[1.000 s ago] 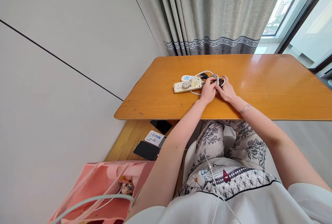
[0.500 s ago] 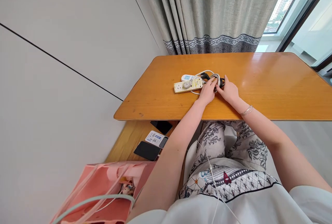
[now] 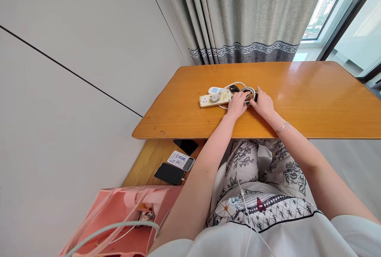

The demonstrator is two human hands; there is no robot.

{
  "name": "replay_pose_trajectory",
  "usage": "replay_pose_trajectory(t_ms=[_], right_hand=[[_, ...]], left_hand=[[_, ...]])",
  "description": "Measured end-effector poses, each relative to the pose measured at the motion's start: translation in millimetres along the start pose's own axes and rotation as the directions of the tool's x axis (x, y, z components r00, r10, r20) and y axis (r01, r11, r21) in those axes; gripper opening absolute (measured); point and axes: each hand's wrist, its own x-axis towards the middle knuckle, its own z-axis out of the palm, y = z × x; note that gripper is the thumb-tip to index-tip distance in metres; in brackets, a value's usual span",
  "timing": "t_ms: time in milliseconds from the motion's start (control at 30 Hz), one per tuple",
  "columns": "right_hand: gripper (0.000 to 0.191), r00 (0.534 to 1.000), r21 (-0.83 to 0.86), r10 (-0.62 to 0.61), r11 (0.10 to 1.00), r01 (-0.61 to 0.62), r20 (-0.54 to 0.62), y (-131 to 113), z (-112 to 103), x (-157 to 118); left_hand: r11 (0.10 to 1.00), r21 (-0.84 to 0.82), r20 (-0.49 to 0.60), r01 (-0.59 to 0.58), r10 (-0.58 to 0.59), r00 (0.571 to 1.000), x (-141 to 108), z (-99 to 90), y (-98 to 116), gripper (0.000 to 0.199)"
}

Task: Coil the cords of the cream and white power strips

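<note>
On the wooden table (image 3: 312,102), a yellowed white power strip (image 3: 206,101) lies with a white plug (image 3: 215,97) in one of its sockets. Behind it sits a smaller white power strip (image 3: 213,90) with a blue socket face. A black plug (image 3: 234,88) rests beside them. My left hand (image 3: 237,105) curls its fingers round the left side of a coiled cable (image 3: 249,89), at the strip's right end. From the right, my right hand (image 3: 263,103) grips the same coil, its thumb and fingers around the cable loops. Fingertips are partly hidden by the coil.
A lower wooden surface at left carries a black phone (image 3: 169,174), a white power bank (image 3: 180,160) and another dark phone (image 3: 186,145). An open pink bag (image 3: 104,213) stands at lower left. A curtain (image 3: 253,14) hangs behind the table.
Both hands stay at the cable coil with small finger shifts; the loops and the black plug sit slightly differently. The view has tilted a little.
</note>
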Motion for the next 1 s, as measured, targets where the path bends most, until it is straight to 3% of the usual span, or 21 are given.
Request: replay_pose_trajectory(t_ms=[400, 667, 767, 867, 1000], right_hand=[[0.051, 1.0, 0.193, 0.016, 0.981, -0.02, 0.02, 8.1, 3.1, 8.2], [0.057, 0.996, 0.35, 0.016, 0.936, -0.044, 0.084, 17.4, -2.1, 5.0], [0.057, 0.993, 0.536, 0.001, 0.841, -0.067, 0.122, 22.5, 0.3, 7.2], [0.055, 0.983, 0.733, -0.016, 0.668, -0.126, 0.184, 26.8, 4.4, 11.4], [0.056, 0.973, 0.822, -0.023, 0.54, -0.182, 0.23, 30.2, 3.6, 14.3]], left_hand=[[0.998, -0.019, -0.027, 0.052, -0.052, 0.998, -1.9, 2.2, -1.9, 0.057], [0.984, -0.103, -0.096, 0.143, -0.153, 0.984, -0.9, 3.9, -1.7, 0.05], [0.971, -0.157, -0.107, 0.178, -0.196, 0.975, 0.8, 6.2, -4.3, 0.055], [0.963, -0.2, -0.1, 0.181, -0.204, 0.974, 1.8, 7.3, -8.5, 0.059], [0.965, -0.229, -0.091, 0.129, -0.153, 0.984, 1.3, 5.5, -12.7, 0.063]])
